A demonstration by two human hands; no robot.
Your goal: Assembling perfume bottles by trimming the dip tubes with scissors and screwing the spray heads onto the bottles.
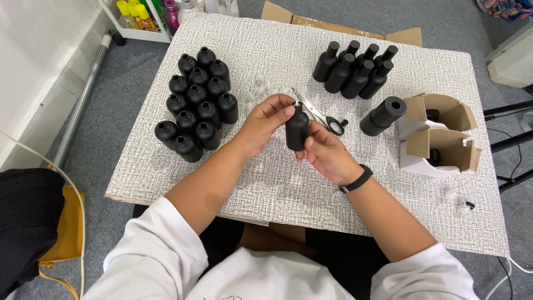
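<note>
Black bottle (297, 131) sits upright between our two hands above the middle of the bench (277, 183), which carries a white textured cover. Our right hand (327, 154) wraps the bottle's lower body, fingers curled closed around it, a black band on the wrist. Our left hand (265, 123) is at the neck, thumb and fingertips pinched together on the top of the bottle; whether a small part sits between them we cannot tell. Left of the hands stands a cluster of open black bottles (197, 103) without caps. At the far right of the bench stands a group of capped black bottles (355, 69). Scissors (322, 118) lie just behind the held bottle. One black bottle on its side (383, 115) lies beside two open white cartons (438, 133).
</note>
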